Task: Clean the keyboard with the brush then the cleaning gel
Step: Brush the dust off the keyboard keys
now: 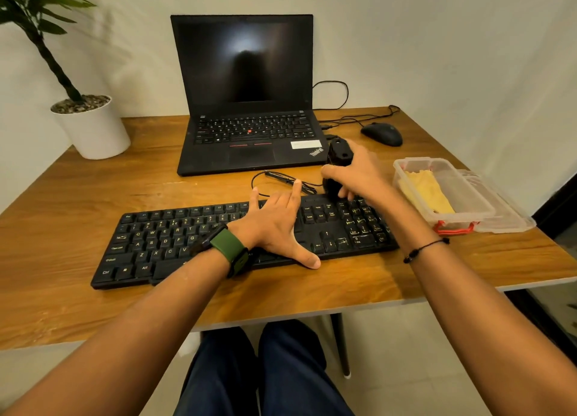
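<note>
A black external keyboard lies across the wooden table in front of me. My left hand rests flat on its middle, fingers spread, thumb reaching over the front edge. My right hand grips a black brush upright, its lower end down at the keyboard's upper right, near the number pad. The yellow cleaning gel lies inside a clear plastic box to the right of the keyboard.
An open black laptop stands behind the keyboard, its screen dark. A black mouse and cables lie at the back right. The box's clear lid lies beside the box. A potted plant occupies the back left corner.
</note>
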